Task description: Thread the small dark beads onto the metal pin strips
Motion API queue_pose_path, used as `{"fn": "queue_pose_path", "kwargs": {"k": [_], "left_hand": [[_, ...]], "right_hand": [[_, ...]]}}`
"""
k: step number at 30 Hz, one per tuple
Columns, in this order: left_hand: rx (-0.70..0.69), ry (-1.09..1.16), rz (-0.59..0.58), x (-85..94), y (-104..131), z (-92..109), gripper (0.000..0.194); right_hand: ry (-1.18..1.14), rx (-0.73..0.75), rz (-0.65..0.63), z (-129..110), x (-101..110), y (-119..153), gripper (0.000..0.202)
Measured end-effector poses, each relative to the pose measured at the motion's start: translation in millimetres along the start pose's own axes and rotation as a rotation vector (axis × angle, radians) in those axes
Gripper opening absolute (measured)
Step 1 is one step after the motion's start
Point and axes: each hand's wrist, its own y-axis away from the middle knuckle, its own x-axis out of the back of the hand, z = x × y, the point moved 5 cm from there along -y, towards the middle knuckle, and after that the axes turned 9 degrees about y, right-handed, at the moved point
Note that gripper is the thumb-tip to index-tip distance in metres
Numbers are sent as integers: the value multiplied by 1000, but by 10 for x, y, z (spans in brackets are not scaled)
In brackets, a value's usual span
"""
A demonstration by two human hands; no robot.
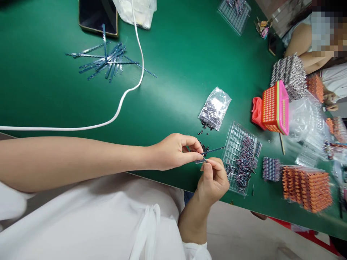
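My left hand (pixel 175 151) reaches in from the left, thumb and fingertips closed on a thin dark blue strip (pixel 218 148) that sticks out to the right. Just below, my right hand (pixel 213 182) has thumb and index finger pinched beside the strip's lower end, on something too small to name. The fingertips of both hands nearly touch. Small dark beads (pixel 206 148) lie behind them on the green table. Right of the hands, a clear compartment tray (pixel 230 144) bears a heap of thin dark, reddish-tipped pieces (pixel 245 164).
A clear bag of dark beads (pixel 215 108) lies beyond the hands. More blue strips (pixel 108 61), a dark tablet (pixel 98 16) and a white cable (pixel 121 103) are at upper left. Baskets (pixel 273 108) and orange stacks (pixel 306 187) stand right; people sit beyond.
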Motion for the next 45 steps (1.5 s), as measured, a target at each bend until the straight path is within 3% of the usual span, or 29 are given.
{"fn": "queue_pose_path", "kwargs": {"k": [6, 14, 25, 37, 45], "left_hand": [[-47, -91, 8, 20, 7, 45, 10], [-4, -47, -17, 20, -4, 10, 12], [133, 81, 0, 23, -53, -86, 15], [271, 114, -68, -4, -27, -58, 13], [190, -6, -61, 0, -12, -10, 15]], "right_hand": [[56, 47, 42, -27, 0, 17, 3], [-28, -97, -110, -1, -8, -6, 7], [-115, -203, -169, 86, -21, -10, 11], [-241, -287, -265, 197, -45, -23, 17], [-241, -258, -290, 185, -47, -32, 15]]}}
